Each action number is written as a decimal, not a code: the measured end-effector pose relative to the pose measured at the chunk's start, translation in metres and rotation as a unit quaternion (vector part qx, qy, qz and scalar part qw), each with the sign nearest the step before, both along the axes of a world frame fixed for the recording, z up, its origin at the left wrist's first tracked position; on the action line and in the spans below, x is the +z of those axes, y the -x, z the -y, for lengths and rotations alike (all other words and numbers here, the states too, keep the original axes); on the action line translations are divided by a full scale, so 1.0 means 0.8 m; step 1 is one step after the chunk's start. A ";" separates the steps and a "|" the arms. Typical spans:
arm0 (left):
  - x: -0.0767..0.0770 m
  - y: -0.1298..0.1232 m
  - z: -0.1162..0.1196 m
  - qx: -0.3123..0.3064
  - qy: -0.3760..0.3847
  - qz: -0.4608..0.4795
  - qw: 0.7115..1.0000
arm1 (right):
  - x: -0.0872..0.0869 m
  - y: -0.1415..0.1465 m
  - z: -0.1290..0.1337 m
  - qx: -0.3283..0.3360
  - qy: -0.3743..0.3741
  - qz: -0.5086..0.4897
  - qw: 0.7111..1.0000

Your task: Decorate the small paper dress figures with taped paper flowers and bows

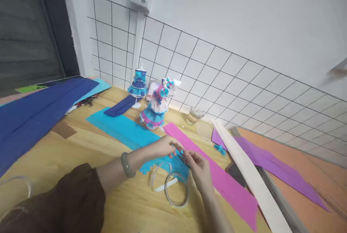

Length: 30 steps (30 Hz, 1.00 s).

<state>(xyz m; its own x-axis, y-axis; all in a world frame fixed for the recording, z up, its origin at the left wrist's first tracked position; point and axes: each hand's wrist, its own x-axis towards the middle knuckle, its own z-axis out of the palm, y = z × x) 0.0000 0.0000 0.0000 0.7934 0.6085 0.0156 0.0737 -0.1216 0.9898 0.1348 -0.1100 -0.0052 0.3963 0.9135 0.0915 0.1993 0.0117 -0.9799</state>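
Observation:
My left hand (pixel 165 147), a bracelet on its wrist, pinches a small blue paper piece (pixel 181 151) above the table. Close against it, my right hand (pixel 200 169) is closed, its fingertips at a thin dark object (pixel 181 158) that is too blurred to name. Under the hands run a light blue crepe paper strip (pixel 116 126) and a pink crepe paper strip (pixel 230 195). Just below them are a roll of tape (pixel 176 204) and a clear ring (pixel 152 179). Blue paper cut-outs (pixel 146 168) lie beside the left forearm.
Small dress forms in paper dresses (pixel 137 87) (pixel 153 115) stand at the back by a wire grid (pixel 208 63). Navy crepe paper (pixel 40 113) covers the left side. At the right lie a glass jar (pixel 194 116), blue cut-outs (pixel 220 149), a white strip (pixel 249 171) and purple paper (pixel 279 168).

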 end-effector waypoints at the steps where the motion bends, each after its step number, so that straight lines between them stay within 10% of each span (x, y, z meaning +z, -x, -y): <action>1: 0.000 0.000 0.000 0.000 0.001 -0.002 1.000 | 0.001 0.000 -0.001 -0.001 -0.001 0.001 1.000; 18: -0.007 -0.002 0.002 0.010 0.000 -0.006 1.000 | -0.009 -0.003 -0.003 0.011 0.002 0.000 1.000; 30: 0.001 -0.002 -0.015 0.215 0.156 0.153 0.952 | 0.003 0.006 0.004 0.029 -0.026 0.012 0.999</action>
<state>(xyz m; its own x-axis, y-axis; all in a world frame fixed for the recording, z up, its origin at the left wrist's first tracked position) 0.0016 0.0117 0.0004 0.4573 0.8888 -0.0296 -0.2473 0.1591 0.9558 0.1298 -0.1134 -0.0031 0.3408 0.9284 0.1480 0.2194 0.0745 -0.9728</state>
